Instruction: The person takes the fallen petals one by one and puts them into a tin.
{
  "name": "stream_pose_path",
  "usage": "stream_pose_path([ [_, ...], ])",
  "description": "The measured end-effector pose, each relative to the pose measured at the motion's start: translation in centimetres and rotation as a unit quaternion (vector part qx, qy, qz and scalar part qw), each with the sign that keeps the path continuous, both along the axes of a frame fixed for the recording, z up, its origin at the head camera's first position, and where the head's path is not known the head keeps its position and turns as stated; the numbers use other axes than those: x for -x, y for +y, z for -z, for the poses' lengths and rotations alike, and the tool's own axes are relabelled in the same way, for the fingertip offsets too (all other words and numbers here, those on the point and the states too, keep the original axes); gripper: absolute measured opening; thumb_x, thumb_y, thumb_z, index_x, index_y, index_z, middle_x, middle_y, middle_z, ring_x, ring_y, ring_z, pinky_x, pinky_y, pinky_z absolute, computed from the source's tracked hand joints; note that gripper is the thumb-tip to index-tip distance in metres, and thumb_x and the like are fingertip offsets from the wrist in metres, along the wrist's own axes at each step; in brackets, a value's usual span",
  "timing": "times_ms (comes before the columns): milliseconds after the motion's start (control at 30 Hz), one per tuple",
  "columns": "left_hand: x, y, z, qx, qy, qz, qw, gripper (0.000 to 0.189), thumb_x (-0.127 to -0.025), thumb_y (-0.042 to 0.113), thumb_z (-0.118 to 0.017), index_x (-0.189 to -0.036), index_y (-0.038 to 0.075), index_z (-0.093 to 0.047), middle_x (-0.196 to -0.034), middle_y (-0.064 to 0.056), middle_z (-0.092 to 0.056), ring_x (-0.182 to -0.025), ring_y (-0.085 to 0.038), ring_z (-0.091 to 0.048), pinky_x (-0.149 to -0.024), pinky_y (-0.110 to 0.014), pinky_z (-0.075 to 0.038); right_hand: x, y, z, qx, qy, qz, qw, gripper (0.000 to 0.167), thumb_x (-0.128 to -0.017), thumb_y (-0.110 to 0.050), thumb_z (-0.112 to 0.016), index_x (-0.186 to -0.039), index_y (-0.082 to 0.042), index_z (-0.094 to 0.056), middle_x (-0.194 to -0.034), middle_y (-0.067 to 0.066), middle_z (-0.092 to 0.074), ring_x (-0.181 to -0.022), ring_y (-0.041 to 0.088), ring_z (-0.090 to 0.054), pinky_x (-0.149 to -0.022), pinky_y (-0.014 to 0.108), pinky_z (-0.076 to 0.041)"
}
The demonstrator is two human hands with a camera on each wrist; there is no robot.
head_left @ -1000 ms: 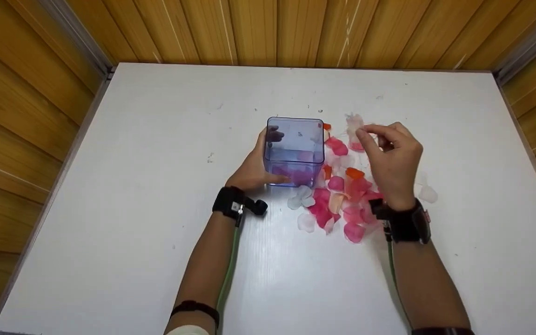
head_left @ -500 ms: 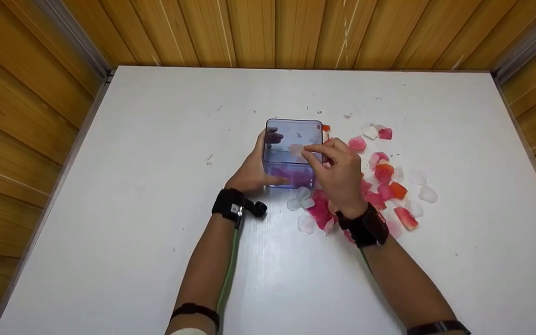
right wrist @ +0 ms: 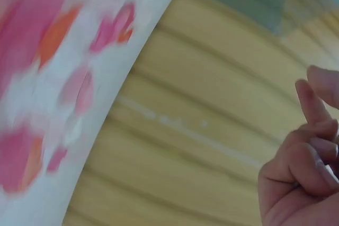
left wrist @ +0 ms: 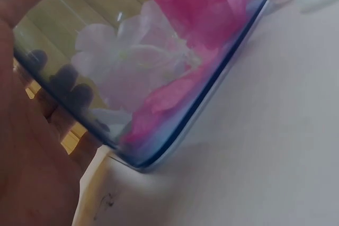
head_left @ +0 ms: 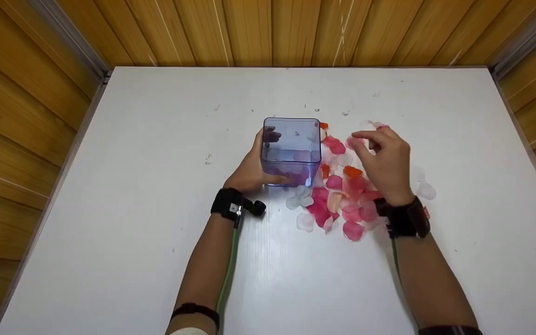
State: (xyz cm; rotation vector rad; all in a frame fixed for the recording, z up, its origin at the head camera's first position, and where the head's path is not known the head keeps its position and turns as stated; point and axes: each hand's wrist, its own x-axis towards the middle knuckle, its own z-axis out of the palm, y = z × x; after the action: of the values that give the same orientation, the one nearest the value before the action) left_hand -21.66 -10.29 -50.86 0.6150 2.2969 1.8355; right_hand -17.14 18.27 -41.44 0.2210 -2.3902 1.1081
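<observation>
My left hand (head_left: 248, 173) grips a clear bluish plastic box (head_left: 291, 162) from its left side, thumb along the front and fingers behind. Through its wall, in the left wrist view, pink petals (left wrist: 198, 6) and pale whitish petals (left wrist: 100, 51) lie inside. To the right of the box, my right hand (head_left: 386, 160) hovers above loose petals, thumb and forefinger close together and the other fingers bent. Nothing shows between those fingertips (right wrist: 310, 96) in the right wrist view. A pink petal (head_left: 355, 142) lies just beyond them in the head view.
Loose pink, orange and white artificial petals (head_left: 353, 231) spread over the white table (head_left: 156, 139), right of the box and in front of it. Small scraps dot the tabletop. Wood-look panels (head_left: 249, 32) stand behind the table and at both sides.
My right hand carried a pale petal left over the box, then came back right without it over the loose petals. My left hand and the box stay in place.
</observation>
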Motion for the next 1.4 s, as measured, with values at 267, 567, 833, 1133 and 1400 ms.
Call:
stream_pose_path([
  [267, -0.1, 0.1, 0.2, 0.000, -0.013, 0.002, 0.9999, 0.131, -0.065, 0.018, -0.099, -0.163, 0.028, -0.012, -0.155, -0.003, -0.042, -0.141, -0.020, -0.041, -0.120, -0.046, -0.030, 0.6, 7.0, -0.4, -0.066, -0.161, 0.073, 0.9820, 0.029, -0.098, -0.024, -0.073, -0.117, -0.003, -0.078, -0.081, 0.012, -0.053, -0.076, 0.024, -0.044, -0.058, 0.022, -0.035],
  [567, 0.0, 0.0, 0.0, 0.002, -0.013, 0.001, 0.9999, 0.133, -0.065, 0.019, -0.099, -0.164, 0.023, -0.010, -0.156, -0.005, -0.042, -0.141, -0.021, -0.042, -0.120, -0.047, -0.030, 0.3, 14.8, 1.0, -0.082, -0.395, 0.092, 0.9103, 0.044, -0.101, -0.027, -0.065, -0.130, 0.006, -0.066, -0.126, 0.031, -0.058, -0.108, 0.040, -0.050, -0.074, 0.037, -0.048],
  [833, 0.0, 0.0, -0.1, 0.002, -0.014, -0.004, 0.9999, 0.132, -0.065, 0.020, -0.098, -0.164, 0.024, -0.010, -0.155, -0.001, -0.042, -0.141, -0.018, -0.042, -0.120, -0.046, -0.029, 0.5, 15.2, 1.8, -0.074, -0.435, 0.119, 0.8894, 0.041, -0.098, -0.023, -0.067, -0.127, 0.006, -0.068, -0.130, 0.033, -0.054, -0.116, 0.044, -0.046, -0.078, 0.042, -0.047],
  [1133, 0.0, 0.0, 0.0, -0.005, -0.018, 0.001, 0.9998, 0.133, -0.065, 0.019, -0.098, -0.164, 0.026, -0.010, -0.155, -0.004, -0.042, -0.140, -0.020, -0.043, -0.120, -0.046, -0.029, 0.8, 14.8, 2.5, -0.073, -0.422, 0.117, 0.8960, 0.040, -0.100, -0.025, -0.064, -0.121, 0.009, -0.070, -0.118, 0.029, -0.060, -0.104, 0.037, -0.049, -0.073, 0.039, -0.048],
  [1400, 0.1, 0.0, 0.1, -0.013, -0.012, 0.004, 0.9998, 0.132, -0.064, 0.016, -0.099, -0.164, 0.022, -0.013, -0.156, -0.007, -0.041, -0.141, -0.021, -0.042, -0.121, -0.047, -0.028, 1.3, 10.3, 0.8, -0.039, -0.313, 0.128, 0.9402, 0.042, -0.100, -0.034, -0.067, -0.120, 0.002, -0.074, -0.084, 0.013, -0.056, -0.081, 0.025, -0.046, -0.056, 0.028, -0.040],
])
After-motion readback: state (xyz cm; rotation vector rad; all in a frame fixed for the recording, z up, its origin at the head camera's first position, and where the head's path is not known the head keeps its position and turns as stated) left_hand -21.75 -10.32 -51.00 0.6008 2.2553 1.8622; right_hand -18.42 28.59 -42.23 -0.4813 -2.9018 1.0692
